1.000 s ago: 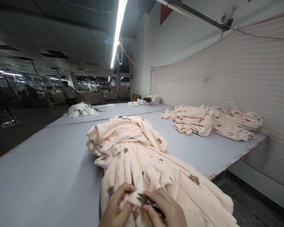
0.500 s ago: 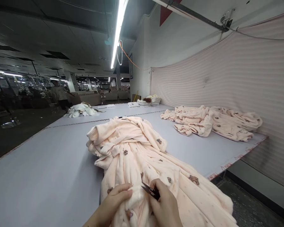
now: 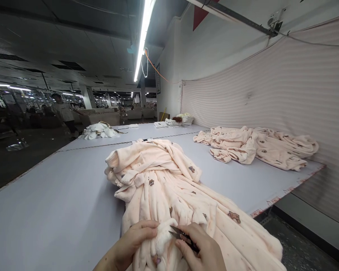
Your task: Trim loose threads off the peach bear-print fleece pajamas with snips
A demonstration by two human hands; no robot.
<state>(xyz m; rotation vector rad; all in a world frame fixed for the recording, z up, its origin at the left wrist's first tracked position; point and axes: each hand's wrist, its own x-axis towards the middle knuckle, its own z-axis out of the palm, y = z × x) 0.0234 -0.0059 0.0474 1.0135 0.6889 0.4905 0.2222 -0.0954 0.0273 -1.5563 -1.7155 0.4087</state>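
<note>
A pale pink fleece garment (image 3: 163, 195) with printed bears lies bunched up on the table, its lower part spreading to the right edge. My left hand (image 3: 135, 241) pinches a fold of it between thumb and fingers. In my right hand (image 3: 201, 246) is a pair of small black thread snips (image 3: 183, 238), held with the blades pointing left. The blade tips are apart and sit against the raised fold, just right of my left fingertips. Whether any thread lies between the blades is too small to tell.
More pink bear-print garments (image 3: 254, 146) lie at the right of the pale table (image 3: 59, 203). A heap of white cloth (image 3: 98, 130) is at the far left, folded stacks (image 3: 176, 121) at the far end. A person (image 3: 64, 113) stands in the aisle beyond.
The fold between my hands is raised and turned more. My right hand has shifted slightly right and down, with the snips' blades spread wider. The person in the aisle has moved left.
</note>
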